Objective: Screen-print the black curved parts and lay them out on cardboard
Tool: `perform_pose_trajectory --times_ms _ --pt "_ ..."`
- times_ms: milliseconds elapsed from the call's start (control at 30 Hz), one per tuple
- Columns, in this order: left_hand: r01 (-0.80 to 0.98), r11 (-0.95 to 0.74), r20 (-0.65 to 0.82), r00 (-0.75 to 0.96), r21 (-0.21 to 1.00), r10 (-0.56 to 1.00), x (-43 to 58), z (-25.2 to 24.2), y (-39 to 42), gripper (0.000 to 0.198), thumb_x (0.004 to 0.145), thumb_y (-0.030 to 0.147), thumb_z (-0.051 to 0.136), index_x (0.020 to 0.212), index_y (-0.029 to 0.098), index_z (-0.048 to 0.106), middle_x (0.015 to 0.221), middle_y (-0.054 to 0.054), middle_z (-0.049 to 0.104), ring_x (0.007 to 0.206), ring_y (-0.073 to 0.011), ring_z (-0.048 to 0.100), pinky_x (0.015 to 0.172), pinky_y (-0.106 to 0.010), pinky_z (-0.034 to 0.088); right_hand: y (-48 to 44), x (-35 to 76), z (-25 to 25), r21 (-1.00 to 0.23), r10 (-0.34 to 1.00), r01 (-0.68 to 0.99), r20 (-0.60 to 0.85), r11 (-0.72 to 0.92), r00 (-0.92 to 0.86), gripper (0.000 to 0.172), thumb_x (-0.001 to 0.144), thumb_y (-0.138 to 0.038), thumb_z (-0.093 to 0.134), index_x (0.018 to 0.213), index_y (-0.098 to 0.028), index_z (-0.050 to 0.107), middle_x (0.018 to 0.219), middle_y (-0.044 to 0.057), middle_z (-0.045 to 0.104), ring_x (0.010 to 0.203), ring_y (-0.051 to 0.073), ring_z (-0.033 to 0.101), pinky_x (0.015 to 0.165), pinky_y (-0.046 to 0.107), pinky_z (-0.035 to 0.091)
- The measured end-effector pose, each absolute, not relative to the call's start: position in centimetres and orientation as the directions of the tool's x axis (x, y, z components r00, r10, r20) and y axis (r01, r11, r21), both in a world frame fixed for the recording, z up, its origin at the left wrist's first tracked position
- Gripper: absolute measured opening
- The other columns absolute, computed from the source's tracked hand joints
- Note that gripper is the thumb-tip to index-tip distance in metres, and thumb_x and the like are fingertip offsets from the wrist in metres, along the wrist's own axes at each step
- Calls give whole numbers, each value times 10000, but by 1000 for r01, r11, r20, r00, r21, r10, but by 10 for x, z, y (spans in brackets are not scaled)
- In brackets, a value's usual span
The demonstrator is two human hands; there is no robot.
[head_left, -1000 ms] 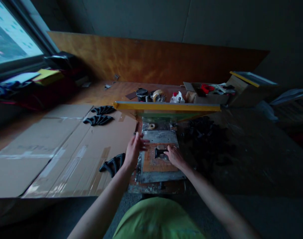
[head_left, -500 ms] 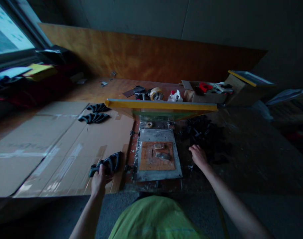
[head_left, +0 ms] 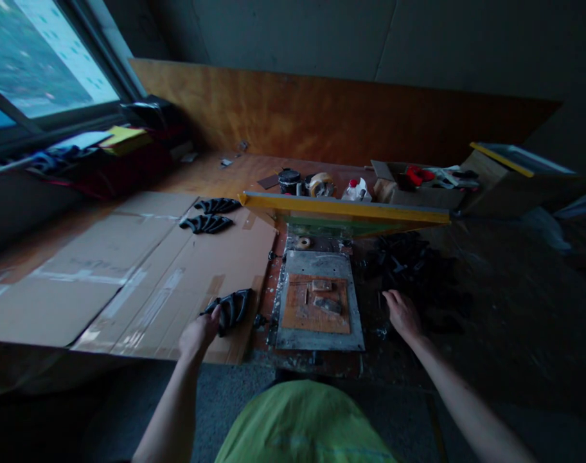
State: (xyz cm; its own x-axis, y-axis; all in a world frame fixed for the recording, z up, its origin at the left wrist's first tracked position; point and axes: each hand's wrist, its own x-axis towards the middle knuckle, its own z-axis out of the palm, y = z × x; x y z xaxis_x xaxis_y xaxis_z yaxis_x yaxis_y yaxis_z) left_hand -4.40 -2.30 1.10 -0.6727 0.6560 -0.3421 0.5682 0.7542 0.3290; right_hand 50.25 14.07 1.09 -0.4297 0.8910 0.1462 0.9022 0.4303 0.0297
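My left hand (head_left: 199, 333) rests on the near end of a row of curved black plastic parts (head_left: 232, 306) lying on the cardboard sheet (head_left: 143, 276); its fingers curl over the nearest part. My right hand (head_left: 403, 313) lies palm down, fingers spread, on the dark bench at the near edge of a heap of black parts (head_left: 408, 263). Between the hands sits a grey metal plate with an orange jig block (head_left: 317, 302), bare on top. A yellow-framed screen (head_left: 344, 209) stands raised behind it.
Two more rows of black parts (head_left: 211, 215) lie farther back on the cardboard. Tape roll, jar and bottle (head_left: 322, 185) stand behind the screen, beside open cardboard boxes (head_left: 418, 183). A window (head_left: 37, 71) is at the left, with clutter below.
Both hands left the jig, where a black part had sat. The left hand went to the row of parts on the cardboard; the right hand moved out to the dark heap.
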Motion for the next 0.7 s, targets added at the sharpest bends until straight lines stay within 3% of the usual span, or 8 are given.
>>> perform_pose_trajectory --times_ms 67,100,200,267,367,500,600,700 --pt "531 715 -333 -643 456 690 -21 41 5 510 858 601 366 770 188 651 584 -77 635 568 -230 618 583 -310 450 139 461 22 -100 827 833 234 544 -511 369 917 -99 444 1227 -186 626 1127 104 650 993 207 593 885 323 458" --pt "494 632 -287 -604 597 743 -6 60 23 530 866 621 350 824 188 652 563 -47 612 526 -197 587 549 -279 431 137 437 27 -155 777 770 263 619 -571 359 926 -124 467 1241 -198 621 1106 90 658 985 198 594 879 311 466" --pt "244 216 -61 -517 946 854 45 126 77 604 838 685 397 1072 167 601 536 26 556 431 -124 494 469 -215 388 133 370 35 -241 634 586 315 773 -706 314 924 -150 522 1194 -233 659 1023 60 676 946 184 586 858 307 477" --pt "60 -45 69 -497 997 865 73 167 106 623 836 695 410 1155 177 546 556 38 573 407 -97 470 444 -192 372 131 338 35 -251 593 538 320 805 -739 272 914 -149 545 1116 -243 702 970 55 682 914 186 578 831 318 484" --pt "-103 -206 140 -445 973 885 95 208 125 588 838 713 389 980 169 562 562 15 594 391 -83 470 417 -187 360 128 317 34 -230 579 532 298 815 -759 251 910 -142 540 1065 -212 724 953 73 689 925 206 572 838 349 490" --pt "-105 -185 121 -445 977 888 95 211 108 606 825 719 416 889 147 604 533 2 588 409 -94 485 418 -198 379 129 334 39 -274 587 523 278 807 -760 314 872 -117 572 1148 -212 689 1081 79 693 1011 214 586 903 372 494" --pt "-97 -30 -12 -412 995 911 88 184 73 617 811 701 470 949 129 656 692 -35 673 534 -118 574 487 -211 436 145 371 52 -383 753 649 345 658 -560 229 887 -204 558 1049 -185 718 1027 49 721 955 191 634 855 321 525" --pt "-56 179 -187 -342 982 921 86 137 42 583 769 643 586 1045 136 668 790 -37 698 617 -136 612 543 -214 461 174 402 73 -441 857 751 397 492 -329 382 949 -291 375 899 -134 720 905 66 722 820 173 661 763 287 544"
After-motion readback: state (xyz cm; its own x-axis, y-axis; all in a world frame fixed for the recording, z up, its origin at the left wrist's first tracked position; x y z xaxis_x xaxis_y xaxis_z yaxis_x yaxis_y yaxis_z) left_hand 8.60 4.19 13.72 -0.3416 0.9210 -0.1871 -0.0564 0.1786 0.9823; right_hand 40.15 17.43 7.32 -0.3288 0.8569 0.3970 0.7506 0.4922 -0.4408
